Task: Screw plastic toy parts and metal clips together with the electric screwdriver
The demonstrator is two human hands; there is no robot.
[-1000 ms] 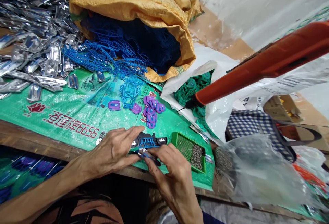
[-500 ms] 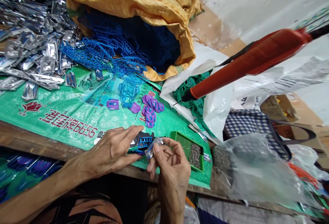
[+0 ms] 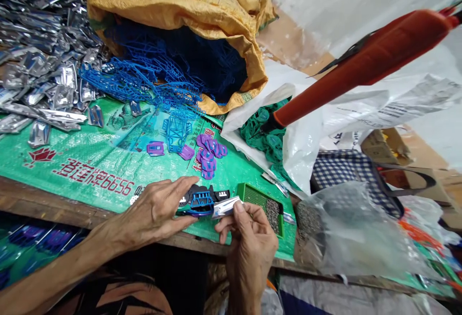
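Note:
My left hand [image 3: 157, 209] grips a small black and blue toy chassis [image 3: 202, 200] at the near edge of the green mat [image 3: 72, 156]. My right hand [image 3: 249, 235] pinches a shiny silver plastic part [image 3: 225, 206] and holds it against the right end of the chassis. Several purple pieces [image 3: 207, 153] and a loose blue frame [image 3: 176, 132] lie on the mat just beyond. A small green tray [image 3: 249, 194] with tiny screws sits right of my hands.
A yellow sack [image 3: 202, 21] spills blue plastic frames [image 3: 144, 74]. A heap of silver parts [image 3: 39, 59] covers the far left. A white bag holds green parts [image 3: 269, 137]. An orange-red tool [image 3: 361, 64] hangs over the right side. A clear bag [image 3: 346, 238] lies at right.
My right hand turned the silver part from beneath the chassis up to its right end. The hanging orange-red tool swung. My left hand stayed on the chassis.

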